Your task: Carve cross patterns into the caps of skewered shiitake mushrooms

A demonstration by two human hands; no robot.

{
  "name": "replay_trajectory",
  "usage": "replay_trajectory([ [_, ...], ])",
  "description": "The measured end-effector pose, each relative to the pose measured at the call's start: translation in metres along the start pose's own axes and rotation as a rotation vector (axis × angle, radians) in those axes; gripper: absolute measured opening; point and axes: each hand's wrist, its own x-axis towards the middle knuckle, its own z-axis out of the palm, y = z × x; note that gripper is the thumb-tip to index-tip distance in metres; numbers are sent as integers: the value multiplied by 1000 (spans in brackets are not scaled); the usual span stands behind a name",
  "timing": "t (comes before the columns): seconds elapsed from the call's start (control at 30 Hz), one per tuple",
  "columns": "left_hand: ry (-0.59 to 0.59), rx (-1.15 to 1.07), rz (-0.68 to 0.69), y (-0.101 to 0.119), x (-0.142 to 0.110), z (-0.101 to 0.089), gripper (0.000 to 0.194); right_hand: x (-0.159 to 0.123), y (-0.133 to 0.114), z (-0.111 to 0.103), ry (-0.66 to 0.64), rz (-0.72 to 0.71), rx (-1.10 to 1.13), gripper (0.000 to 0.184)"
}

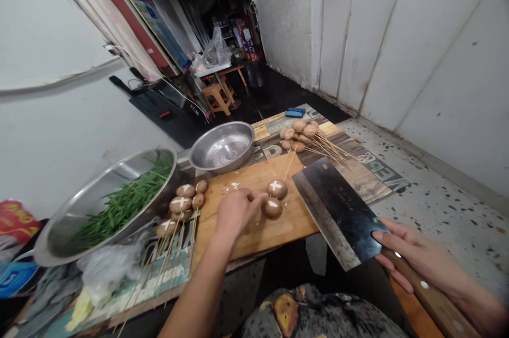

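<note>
Dark steel angles above the right edge of a wooden chopping board [294, 224]: the right hand [425, 248] has its fingers clamped round the handle of a cleaver [338, 211], thumb against the blade. Two skewered mushrooms [277, 193] lie in the board's right half, sticks reaching its far edge; the farther cap bears a white cross, the nearer a pale cut. The left hand [234, 208] is just beside the nearer cap, thumb and forefinger close together; whether they grip anything cannot be told. Good scoring likely calls for the cap steadied, fingertips tucked clear of the blade and shallow strokes that spare the skewer. Cross-cut mushrooms [181, 204] sit along the board's left edge, and a plain-capped bunch [300, 135] lies past its far right corner. The table [369, 184], covered in a wood-plank print, carries a steel basin [240, 139] by the board's far left corner; a larger bowl [59, 224] of greens [123, 203] stands off its left side. Beyond the table's far edge stands an orange stool [217, 98]; to the right, a pale panelled wall [366, 20] rises above speckled flooring [449, 200].
</note>
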Motion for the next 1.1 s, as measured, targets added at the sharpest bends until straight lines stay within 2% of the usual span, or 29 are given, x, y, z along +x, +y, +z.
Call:
replay_trajectory([
  [0.13, -76, -143, 70, 15, -1, 10, 29, 2, 4, -1, -33, 0, -2, 33],
  [0.23, -136, -281, 84, 10, 3, 15, 24, 0, 4, 0, -48, 6, -16, 33],
  [0.4, -212, -409, 59, 0, 10, 16, 22, -4, 1, 3, 12, 33, 3, 37],
  [0.67, -289, -286, 23, 15, 16, -1, 8, -5, 4, 2, 30, 50, 47, 35],
  [0.93, -257, -66, 95, 29, 10, -8, 13, -6, 13, -5, 29, 36, 31, 39],
  [1.1, -216, -5, 123, 26, 8, -10, 21, -12, 13, -5, 48, 16, 5, 38],
])
